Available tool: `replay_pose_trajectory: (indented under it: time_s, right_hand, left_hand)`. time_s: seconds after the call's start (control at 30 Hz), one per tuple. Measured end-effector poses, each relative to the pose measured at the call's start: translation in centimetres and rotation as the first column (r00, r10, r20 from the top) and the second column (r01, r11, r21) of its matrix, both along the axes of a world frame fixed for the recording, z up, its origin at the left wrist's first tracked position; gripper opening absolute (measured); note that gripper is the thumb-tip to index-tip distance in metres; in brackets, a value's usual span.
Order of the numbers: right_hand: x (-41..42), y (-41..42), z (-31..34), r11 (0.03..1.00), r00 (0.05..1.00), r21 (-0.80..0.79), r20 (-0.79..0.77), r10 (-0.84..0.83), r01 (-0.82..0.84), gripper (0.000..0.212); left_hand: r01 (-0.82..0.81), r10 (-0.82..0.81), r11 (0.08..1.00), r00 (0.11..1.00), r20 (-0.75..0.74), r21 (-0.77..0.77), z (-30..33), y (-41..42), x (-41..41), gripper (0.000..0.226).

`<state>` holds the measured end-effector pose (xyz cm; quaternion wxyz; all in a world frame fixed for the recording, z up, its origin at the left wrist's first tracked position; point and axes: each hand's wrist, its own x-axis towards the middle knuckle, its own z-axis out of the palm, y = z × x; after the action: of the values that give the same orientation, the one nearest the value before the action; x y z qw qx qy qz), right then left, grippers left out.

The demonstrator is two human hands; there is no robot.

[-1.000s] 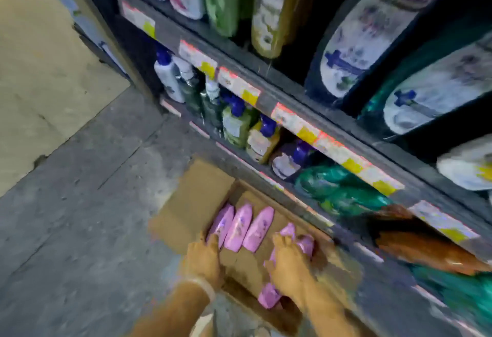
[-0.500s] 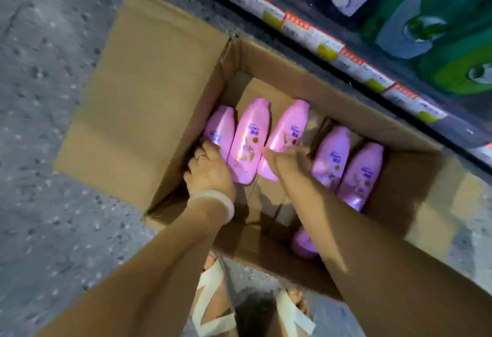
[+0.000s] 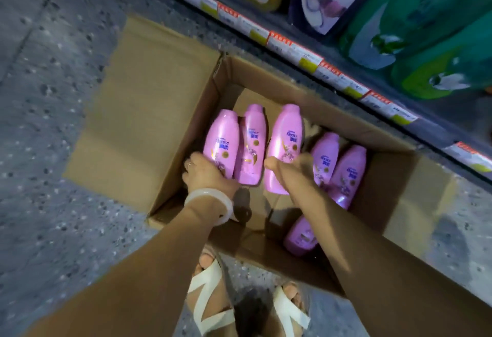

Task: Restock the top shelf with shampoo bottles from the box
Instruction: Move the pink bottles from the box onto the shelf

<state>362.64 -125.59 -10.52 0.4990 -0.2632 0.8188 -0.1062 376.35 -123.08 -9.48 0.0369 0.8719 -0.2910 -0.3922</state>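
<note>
While the left hand [image 3: 206,174] grips the leftmost bottle [image 3: 222,142] by its base, cap pointing away, the right hand [image 3: 286,167] clasps its neighbour [image 3: 283,145], lying parallel in the box [image 3: 292,102].

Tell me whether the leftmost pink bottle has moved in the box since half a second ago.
Yes. The leftmost pink bottle, gripped by the left hand, has come up and away from the box's left wall and now overlaps its neighbour bottle.

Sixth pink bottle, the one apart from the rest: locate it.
Head view: the sixth bottle lies at the box's near edge, under the right forearm, below the right-hand pair.
</note>
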Motion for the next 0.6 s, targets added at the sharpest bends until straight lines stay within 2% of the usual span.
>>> replay_pose_trajectory:
  time_s: [0.1, 0.17, 0.3, 0.4, 0.6]
  right_hand:
    - [-0.5, 0.4, 5.4, 0.997, 1.0, -0.082, 0.026, -0.004, 0.007, 0.06]
    - [-0.8, 0.3, 10.0, 0.98, 0.999, -0.2, 0.032, -0.009, 0.015, 0.058]
    - [-1.7, -0.5, 20.4, 0.914, 1.0, -0.404, -0.001, -0.018, 0.017, 0.063]
    - [-2.3, -0.6, 28.6, 0.878, 0.997, -0.474, 0.052, -0.05, 0.069, 0.063]
    - [-4.2, 0.8, 44.7, 0.786, 0.994, -0.61, 0.021, -0.11, 0.1, 0.055]
  left_hand:
    - [-0.022, 0.0, 0.98, 0.994, -0.106, -0.199, 5.1, -0.4, -1.4, 0.063]
    - [-0.058, -0.006, 0.953, 0.978, -0.21, -0.298, 9.6, -1.1, -2.1, 0.056]
    - [-0.151, -0.026, 0.863, 0.94, -0.341, -0.481, 20.0, -2.3, -3.4, 0.056]
    - [-0.163, -0.06, 0.818, 0.93, -0.363, -0.552, 28.0, -2.3, -4.1, 0.054]
    - [-0.098, -0.202, 0.746, 0.909, -0.364, -0.658, 43.3, -2.1, -6.2, 0.061]
